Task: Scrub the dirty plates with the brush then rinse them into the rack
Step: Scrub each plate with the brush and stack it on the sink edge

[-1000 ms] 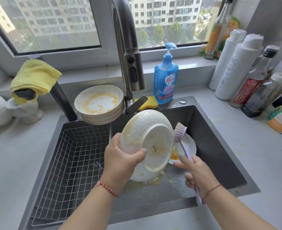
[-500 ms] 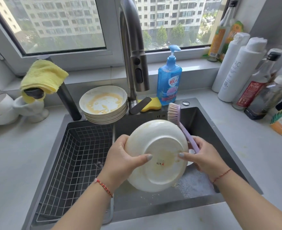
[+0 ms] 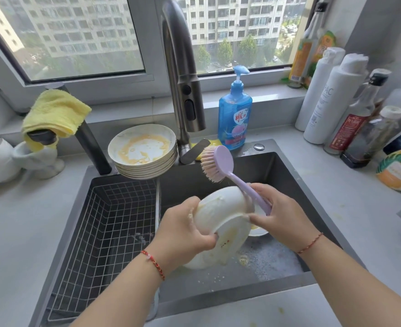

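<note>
While scrubbing: left hand clasps the plate; steady it.
Brush: right hand clutches its handle; bristles should meet the residue.

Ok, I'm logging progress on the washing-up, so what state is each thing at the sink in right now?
White plate in hand: tilted over the basin, yellow residue on it.
Lilac dish brush: raised, bristles off the plate.
Left hand: grips the plate.
Right hand: grips the brush handle.
Stack of white plates: dirty, unwashed.
Wire rack: holds no plates.
Steel tap: no water running.
</note>
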Demonstrator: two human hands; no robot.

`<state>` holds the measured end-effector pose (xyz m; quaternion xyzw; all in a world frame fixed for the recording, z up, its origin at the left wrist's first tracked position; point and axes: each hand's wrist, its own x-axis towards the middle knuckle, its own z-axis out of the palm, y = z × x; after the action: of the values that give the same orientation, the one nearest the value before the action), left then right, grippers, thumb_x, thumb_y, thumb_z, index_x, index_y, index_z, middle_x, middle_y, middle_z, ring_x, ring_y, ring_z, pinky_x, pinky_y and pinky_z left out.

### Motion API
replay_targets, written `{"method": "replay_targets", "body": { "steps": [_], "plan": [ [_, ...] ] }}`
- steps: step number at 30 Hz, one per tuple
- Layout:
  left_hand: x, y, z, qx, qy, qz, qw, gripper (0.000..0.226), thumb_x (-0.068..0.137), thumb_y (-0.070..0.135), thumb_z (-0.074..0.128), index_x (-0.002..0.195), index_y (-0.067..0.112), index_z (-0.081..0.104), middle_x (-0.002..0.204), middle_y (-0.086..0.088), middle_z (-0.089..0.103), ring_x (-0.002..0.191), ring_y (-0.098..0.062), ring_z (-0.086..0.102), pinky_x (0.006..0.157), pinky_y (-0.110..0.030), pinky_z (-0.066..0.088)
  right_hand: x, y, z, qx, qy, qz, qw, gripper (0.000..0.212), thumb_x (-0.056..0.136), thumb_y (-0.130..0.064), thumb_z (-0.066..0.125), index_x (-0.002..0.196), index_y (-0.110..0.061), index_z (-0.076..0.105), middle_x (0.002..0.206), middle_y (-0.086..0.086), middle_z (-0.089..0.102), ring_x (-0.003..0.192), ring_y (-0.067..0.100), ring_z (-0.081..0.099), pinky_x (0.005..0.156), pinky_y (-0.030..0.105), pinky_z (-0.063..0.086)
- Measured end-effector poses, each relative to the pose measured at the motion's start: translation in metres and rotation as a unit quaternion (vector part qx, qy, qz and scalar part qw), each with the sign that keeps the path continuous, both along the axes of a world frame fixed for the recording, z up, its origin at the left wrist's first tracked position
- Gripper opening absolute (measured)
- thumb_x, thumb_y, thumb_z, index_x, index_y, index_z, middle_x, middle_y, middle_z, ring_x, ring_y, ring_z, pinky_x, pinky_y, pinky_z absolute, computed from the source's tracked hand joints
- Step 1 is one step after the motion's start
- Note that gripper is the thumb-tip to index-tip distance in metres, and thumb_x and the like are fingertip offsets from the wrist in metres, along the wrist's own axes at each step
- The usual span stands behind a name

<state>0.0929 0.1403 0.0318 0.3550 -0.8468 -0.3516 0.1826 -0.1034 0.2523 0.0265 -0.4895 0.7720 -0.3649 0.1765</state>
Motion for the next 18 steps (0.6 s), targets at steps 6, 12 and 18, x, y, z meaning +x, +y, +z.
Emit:
{"method": "replay_targets", "body": {
  "steps": [6,12,18],
  "plan": [
    [0.005,-0.011,0.001,0.008,0.040,0.089,0.995,0.040,0.063,0.021,0.088,0.081,0.007,0.055,0.076,-0.004,0.061,0.068,-0.016,0.059,0.054,-0.025,0.045,0.007,0.022,-0.012,0.050,-0.145,-0.127,0.980,0.031,0.099,-0.023,0.044,0.124,-0.035,0.059,0.065,-0.001,0.066,0.052,0.005,0.050,0.046,0.023,0.043],
    [0.000,-0.013,-0.003,0.012,0.023,0.108,0.994,0.037,0.064,0.020,0.086,0.083,0.009,0.056,0.075,-0.002,0.062,0.069,-0.020,0.060,0.053,-0.024,0.044,0.047,0.024,0.015,0.029,-0.162,-0.053,0.985,0.039,0.098,-0.024,0.047,0.125,-0.050,0.050,0.052,-0.013,0.051,0.047,0.004,0.039,0.049,0.023,0.038],
    [-0.006,-0.008,0.003,-0.003,0.005,0.118,0.993,0.041,0.085,0.032,0.070,0.120,0.019,0.052,0.111,0.012,0.057,0.102,-0.005,0.056,0.069,-0.009,0.033,0.077,0.034,0.044,0.106,-0.070,0.047,0.991,0.041,0.098,-0.029,0.045,0.124,-0.061,0.042,0.062,-0.015,0.056,0.048,0.002,0.044,0.047,0.015,0.032]
  ]
}}
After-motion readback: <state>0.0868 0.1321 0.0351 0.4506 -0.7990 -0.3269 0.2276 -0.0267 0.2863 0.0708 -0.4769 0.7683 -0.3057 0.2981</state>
